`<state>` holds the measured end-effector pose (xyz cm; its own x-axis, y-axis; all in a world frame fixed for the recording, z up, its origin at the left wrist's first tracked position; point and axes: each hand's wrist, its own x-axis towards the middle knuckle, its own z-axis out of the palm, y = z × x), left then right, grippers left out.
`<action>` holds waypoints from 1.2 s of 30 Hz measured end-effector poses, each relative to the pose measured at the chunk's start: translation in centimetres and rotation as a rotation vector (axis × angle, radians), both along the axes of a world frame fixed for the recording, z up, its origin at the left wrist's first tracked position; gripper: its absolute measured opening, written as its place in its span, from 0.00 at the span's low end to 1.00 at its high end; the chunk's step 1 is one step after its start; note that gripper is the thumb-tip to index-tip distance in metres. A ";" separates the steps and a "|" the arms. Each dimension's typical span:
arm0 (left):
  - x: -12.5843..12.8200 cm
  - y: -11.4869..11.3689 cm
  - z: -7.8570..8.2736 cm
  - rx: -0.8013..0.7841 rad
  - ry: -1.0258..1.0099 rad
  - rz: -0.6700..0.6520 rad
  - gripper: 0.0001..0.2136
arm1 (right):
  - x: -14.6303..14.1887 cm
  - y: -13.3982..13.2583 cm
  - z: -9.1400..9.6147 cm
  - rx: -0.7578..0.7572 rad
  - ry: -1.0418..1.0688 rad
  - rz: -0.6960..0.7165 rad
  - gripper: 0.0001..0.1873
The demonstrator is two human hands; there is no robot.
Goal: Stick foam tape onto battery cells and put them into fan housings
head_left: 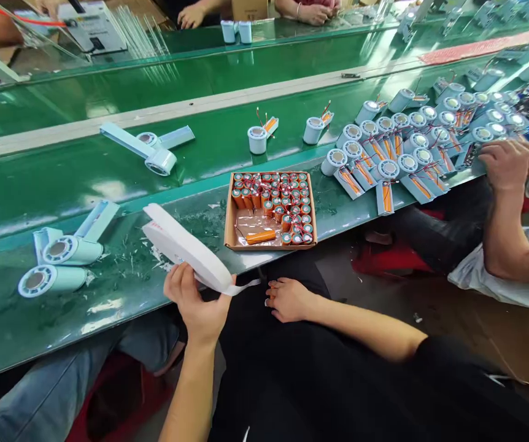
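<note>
My left hand point(199, 302) is closed around the lower edge of a large white roll of tape point(184, 248), which is tilted over the near edge of the green table. A loose white strip point(246, 285) trails from the roll toward my right hand point(287, 299). That hand rests on my dark-clothed lap with its fingers curled at the strip's end; whether it pinches the strip is unclear. Just beyond the roll sits an open cardboard box point(229, 212) packed with orange batteries point(283, 196).
Pale blue fan housings point(62, 261) lie at the left, and more point(154, 150) sit on the green conveyor. Several housings with orange batteries point(407, 141) crowd the right. A co-worker's hands point(506, 162) work there. Other people's hands point(191, 15) show across the belt.
</note>
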<state>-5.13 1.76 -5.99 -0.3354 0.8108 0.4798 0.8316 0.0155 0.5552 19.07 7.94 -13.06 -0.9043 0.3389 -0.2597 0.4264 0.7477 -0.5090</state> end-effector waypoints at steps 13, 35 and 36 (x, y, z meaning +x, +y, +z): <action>0.7 -1.4 -0.1 0.000 -0.039 -0.018 0.40 | 0.7 5.4 -0.6 -0.282 0.042 -0.222 0.15; 2.5 0.2 0.5 -0.077 -0.010 -0.063 0.40 | -2.9 0.4 -0.3 -0.213 -0.289 0.205 0.18; 2.6 0.1 0.6 -0.077 -0.004 -0.064 0.40 | -3.4 0.1 -0.4 -0.190 -0.308 0.206 0.18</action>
